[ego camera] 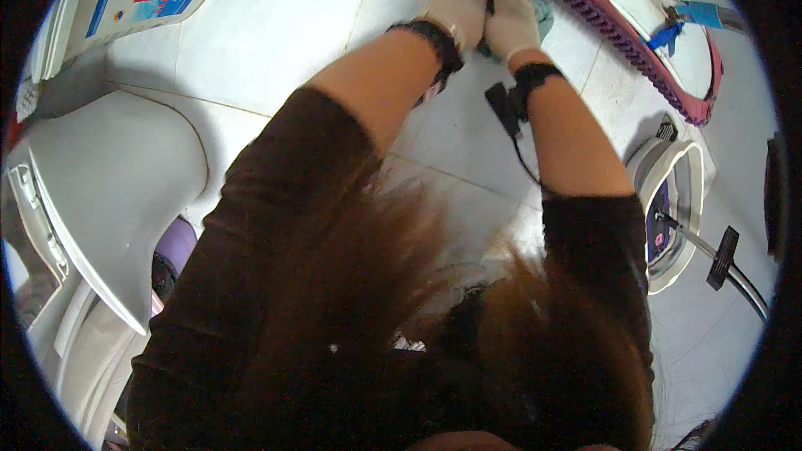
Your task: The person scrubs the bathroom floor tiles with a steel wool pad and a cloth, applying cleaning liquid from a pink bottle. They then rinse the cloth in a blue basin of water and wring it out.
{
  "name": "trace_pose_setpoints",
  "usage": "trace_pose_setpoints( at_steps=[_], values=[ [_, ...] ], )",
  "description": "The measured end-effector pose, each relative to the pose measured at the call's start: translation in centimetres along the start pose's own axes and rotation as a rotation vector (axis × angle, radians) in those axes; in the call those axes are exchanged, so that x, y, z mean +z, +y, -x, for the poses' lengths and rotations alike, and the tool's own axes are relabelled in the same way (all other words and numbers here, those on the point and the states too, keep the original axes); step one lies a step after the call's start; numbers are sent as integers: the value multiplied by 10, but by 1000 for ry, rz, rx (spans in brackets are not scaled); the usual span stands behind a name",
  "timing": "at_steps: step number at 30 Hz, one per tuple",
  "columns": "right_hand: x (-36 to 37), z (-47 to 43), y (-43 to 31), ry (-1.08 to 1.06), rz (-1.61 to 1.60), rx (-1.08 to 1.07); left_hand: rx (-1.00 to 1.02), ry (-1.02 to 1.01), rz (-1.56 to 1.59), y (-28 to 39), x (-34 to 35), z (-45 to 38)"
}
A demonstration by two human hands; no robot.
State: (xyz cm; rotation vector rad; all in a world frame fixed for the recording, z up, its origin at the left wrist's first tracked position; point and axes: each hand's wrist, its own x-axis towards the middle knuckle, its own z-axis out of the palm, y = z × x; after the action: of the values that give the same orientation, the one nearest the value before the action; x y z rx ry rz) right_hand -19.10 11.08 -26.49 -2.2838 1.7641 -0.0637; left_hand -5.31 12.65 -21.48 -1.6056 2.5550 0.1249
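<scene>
My left hand (458,7) and my right hand (512,17), both in pale gloves, are side by side low on the tiled floor (282,31). Under them is a bunched green cloth (542,15), which shows at the right of my right hand and below the gap between the hands. A dark edge of fabric shows beyond my fingertips. Both hands press down on the cloth, their fingers pointing away from me. Much of it is hidden beneath the gloves. Each wrist wears a black strap, and a cable runs from the right one.
At upper left stands a large plastic bucket (182,22) with a printed label. A white ceramic toilet (125,144) is at left, near a purple object (178,243). A pink-rimmed basin (686,103) lies at upper right. Below it is a round white container (673,219) beside a metal rod (695,241).
</scene>
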Motion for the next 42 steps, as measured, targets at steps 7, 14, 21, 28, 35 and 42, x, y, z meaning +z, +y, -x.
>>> trace_pose_setpoints(
  at_steps=[7, 14, 21, 28, 35, 42],
  values=[
    [40, -10, 36, 49, 348, -136, -25, 14, 16, 3, 26, -27],
    [9, -20, 57, -17, -18, -9, 43, -160, 6, 20, -8, -46],
    [-47, 0, 22, -245, 2, 116, 53, 87, -33, 20, 29, -47],
    [-39, -39, 20, -270, -8, 129, 3, 48, 19, -19, -10, -59],
    [-28, -76, -60, -137, -60, -50, -151, -109, 110, -100, 3, -22],
    [-13, 71, -102, -530, -43, -373, -160, -553, 0, -30, -12, 151]
  ],
)
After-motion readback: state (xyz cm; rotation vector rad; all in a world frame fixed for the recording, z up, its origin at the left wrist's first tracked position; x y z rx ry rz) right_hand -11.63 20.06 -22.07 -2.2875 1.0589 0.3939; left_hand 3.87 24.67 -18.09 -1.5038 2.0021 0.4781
